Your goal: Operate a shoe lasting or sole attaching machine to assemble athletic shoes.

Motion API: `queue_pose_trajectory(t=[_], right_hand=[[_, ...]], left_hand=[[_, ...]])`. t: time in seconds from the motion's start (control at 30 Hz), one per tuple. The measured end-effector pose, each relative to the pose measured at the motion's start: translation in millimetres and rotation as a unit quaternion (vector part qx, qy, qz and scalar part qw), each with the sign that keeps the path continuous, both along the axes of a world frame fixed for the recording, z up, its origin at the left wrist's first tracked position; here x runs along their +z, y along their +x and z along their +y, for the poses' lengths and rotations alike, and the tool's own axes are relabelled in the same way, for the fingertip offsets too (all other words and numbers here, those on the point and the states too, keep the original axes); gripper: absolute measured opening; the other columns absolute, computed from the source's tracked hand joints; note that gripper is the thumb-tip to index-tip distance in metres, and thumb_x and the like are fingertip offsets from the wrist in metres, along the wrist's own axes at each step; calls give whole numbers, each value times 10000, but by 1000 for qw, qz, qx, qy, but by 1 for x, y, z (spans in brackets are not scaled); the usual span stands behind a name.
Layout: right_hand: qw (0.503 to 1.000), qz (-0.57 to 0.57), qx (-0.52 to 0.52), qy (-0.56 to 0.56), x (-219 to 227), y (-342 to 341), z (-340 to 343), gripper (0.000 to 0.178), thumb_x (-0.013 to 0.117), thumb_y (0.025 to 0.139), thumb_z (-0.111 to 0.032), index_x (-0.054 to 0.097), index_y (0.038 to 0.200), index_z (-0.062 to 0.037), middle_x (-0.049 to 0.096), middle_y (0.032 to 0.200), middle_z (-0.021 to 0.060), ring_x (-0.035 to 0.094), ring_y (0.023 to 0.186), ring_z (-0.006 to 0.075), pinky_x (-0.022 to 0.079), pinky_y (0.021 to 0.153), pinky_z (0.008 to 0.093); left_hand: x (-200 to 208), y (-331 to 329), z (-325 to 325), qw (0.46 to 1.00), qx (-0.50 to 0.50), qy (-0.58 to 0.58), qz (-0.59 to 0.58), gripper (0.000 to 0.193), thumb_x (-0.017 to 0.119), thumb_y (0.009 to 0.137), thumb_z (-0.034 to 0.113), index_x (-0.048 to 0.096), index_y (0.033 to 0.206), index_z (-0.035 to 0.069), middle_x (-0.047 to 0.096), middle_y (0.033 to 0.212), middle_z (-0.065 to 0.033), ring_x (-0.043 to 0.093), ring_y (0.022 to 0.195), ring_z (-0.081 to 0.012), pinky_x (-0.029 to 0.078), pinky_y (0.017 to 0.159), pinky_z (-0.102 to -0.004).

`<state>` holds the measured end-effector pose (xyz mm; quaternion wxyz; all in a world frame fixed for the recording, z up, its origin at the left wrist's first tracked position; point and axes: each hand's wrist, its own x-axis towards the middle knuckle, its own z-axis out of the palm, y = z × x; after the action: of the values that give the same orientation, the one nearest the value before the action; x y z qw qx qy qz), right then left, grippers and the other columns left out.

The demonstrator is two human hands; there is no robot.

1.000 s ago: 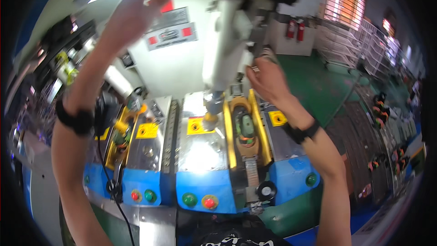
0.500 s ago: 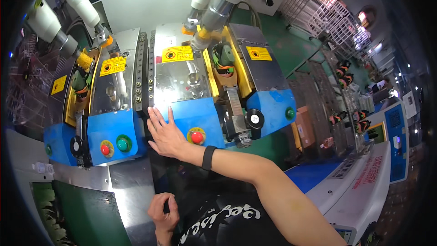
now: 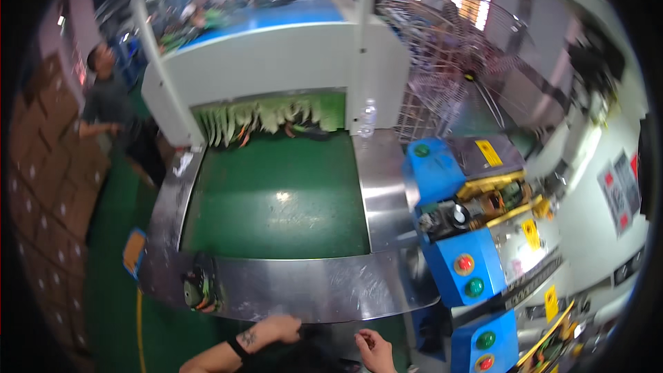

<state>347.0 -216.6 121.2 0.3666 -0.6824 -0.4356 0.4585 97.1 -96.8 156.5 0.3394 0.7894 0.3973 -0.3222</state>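
My left hand (image 3: 277, 329) is at the near edge of a metal ledge (image 3: 290, 289), with a black band on the wrist. Its fingers curl under into a closed hand, and I see nothing in them. To its right, my right hand (image 3: 376, 352) hangs loosely curled below the ledge, with a gap between thumb and fingers and no object showing there. A dark shoe (image 3: 198, 289) with green and orange parts rests on the ledge's left end, apart from both hands.
A green conveyor belt (image 3: 276, 197) runs beyond the ledge to a machine opening with a fringed curtain (image 3: 262, 119). A plastic bottle (image 3: 367, 117) stands beside it. Blue press stations (image 3: 461, 266) with red and green buttons line the right. A person (image 3: 114, 107) stands at left near stacked cartons (image 3: 41, 193).
My view has swung left from the press stations to the conveyor. My right hand has left the blue press housing and is now low in front of me. The stations now appear at right.
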Motion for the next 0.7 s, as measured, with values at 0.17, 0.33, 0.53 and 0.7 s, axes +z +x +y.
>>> queue_pose_trajectory(t=[0.17,0.33,0.53,0.7], right_hand=[[995,-90,20,-35,-20,-7,40,286,640,887,-216,653,1069,5,704,897,157,676,825,215,516,775,322],[997,-56,-2,-52,-25,-65,211,334,708,853,-198,629,1100,12,699,962,108,659,938,147,527,802,279],[948,-229,223,19,4,-127,547,871,790,737,-435,410,1375,21,490,1368,236,481,1275,348,397,1061,391],[878,-425,212,58,-33,-175,813,781,821,712,-380,488,1255,72,589,1196,228,570,1110,336,465,943,422]], left_hand=[[-48,-63,121,925,245,196,-215,483,559,892,325,513,1258,14,567,1226,-233,571,1088,-402,469,924,-472],[-110,-165,291,827,348,354,-263,505,578,879,271,478,1265,-40,527,1247,-260,524,1131,-427,439,959,-469],[-187,-262,401,746,413,510,-111,571,584,878,268,429,1313,-68,364,1423,-273,344,1324,-420,260,1112,-491],[-246,-288,418,742,469,470,-91,588,601,847,278,444,1328,-23,391,1438,-210,373,1329,-367,239,1094,-550]])
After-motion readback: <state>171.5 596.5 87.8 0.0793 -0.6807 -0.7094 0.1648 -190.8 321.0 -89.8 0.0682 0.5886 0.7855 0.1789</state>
